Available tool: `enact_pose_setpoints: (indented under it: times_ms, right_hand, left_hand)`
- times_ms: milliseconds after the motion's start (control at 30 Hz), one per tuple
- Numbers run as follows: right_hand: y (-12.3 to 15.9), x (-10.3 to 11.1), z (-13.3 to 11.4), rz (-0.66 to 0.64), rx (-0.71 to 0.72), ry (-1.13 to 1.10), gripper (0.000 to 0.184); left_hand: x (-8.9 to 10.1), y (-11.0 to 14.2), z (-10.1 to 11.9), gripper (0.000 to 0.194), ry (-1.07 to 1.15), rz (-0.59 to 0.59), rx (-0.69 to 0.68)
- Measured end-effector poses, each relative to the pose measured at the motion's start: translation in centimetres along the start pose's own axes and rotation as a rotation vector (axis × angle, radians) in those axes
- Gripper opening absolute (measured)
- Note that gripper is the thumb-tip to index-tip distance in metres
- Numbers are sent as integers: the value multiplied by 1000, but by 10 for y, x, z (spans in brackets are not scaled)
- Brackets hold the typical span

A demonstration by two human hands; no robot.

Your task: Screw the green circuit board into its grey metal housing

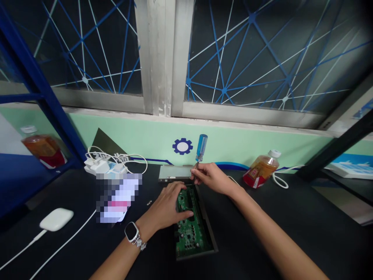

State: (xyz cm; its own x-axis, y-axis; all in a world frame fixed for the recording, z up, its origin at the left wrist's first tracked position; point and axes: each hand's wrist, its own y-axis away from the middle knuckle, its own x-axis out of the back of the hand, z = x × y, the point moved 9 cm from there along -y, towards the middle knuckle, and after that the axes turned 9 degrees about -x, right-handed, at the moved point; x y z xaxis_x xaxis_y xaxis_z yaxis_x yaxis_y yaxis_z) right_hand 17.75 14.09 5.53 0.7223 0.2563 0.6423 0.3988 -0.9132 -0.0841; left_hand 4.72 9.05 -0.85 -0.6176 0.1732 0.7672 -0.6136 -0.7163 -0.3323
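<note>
right hand point(212, 179) is pinching a blue-handled screwdriver point(201, 147) upright at 12 o'clock of a green circuit board point(190, 233) running 12 to 6; open left hand point(164, 204) is resting on it.

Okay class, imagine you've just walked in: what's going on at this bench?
A person is working with bare hands at a dark bench. The right hand pinches a blue-handled screwdriver upright, tip down, near a flat metal panel. The left hand, with a smartwatch on its wrist, rests on a green circuit board lying in a dark casing. A few small screws lie on the bench left of the board.
</note>
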Motion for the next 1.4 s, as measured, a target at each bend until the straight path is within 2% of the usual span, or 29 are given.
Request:
enact_pose_setpoints:
  times_ms: [100,233,367,500,700,1033,1400]
  right_hand:
    - [-1,1,1,24,-12,12,35]
    - [-1,1,3,27,-41,-13,34]
    - [-1,3,4,45,-55,-24,34]
    - [-2,1,5,53,-61,-5,36]
    - [-3,1,11,52,-88,0,38]
    - [-4,4,11,8,-105,-55,40]
    - [-2,3,14,4,-129,-55,36]
  left_hand:
    - [-2,0,0,52,1,13,-8]
    - [-8,0,4,69,-34,-13,-62]
    - [-7,-1,4,63,-54,18,-30]
    - [-10,-2,4,59,-77,-19,-7]
    - [-13,-3,5,86,-88,-47,4]
    - [-10,-6,7,89,-101,-27,10]
    - [-13,-6,-1,92,-62,-36,59]
